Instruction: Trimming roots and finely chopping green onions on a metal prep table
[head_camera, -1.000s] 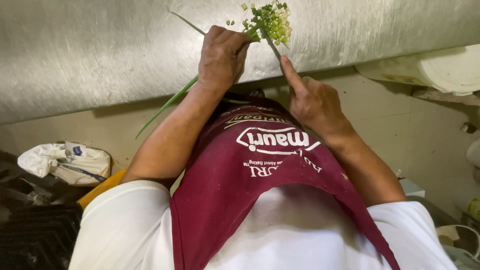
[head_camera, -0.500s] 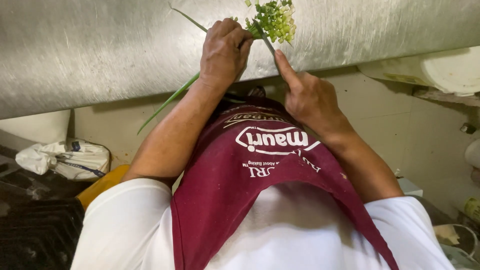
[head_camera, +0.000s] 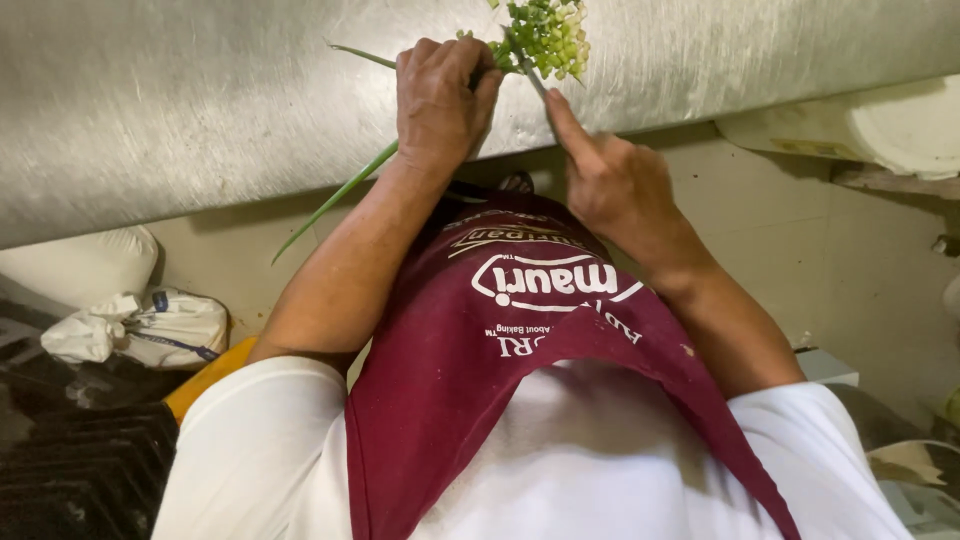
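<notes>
A dark red apron (head_camera: 520, 330) of smooth cloth is lying over a white shirt (head_camera: 260, 460) nearest the camera. To the person's left, a crumpled white bag (head_camera: 150, 325) is sitting on the floor beside a black ridged mat (head_camera: 80, 480). Beyond the apron, a brushed metal surface (head_camera: 200, 110) with fine scratch lines is stretching across the view. The left hand (head_camera: 440, 95) is curling shut around a bunch of slender green stalks (head_camera: 335, 198), whose long thin ends are trailing down past the wrist over the surface edge. The right hand (head_camera: 610, 180) is half closing, its forefinger stretching straight along a narrow blade-like piece (head_camera: 535, 78) that is too hidden to make out clearly. At the far edge, a heap of small chopped green and pale rings (head_camera: 548, 35) is lying on the surface, just beside both hands.
</notes>
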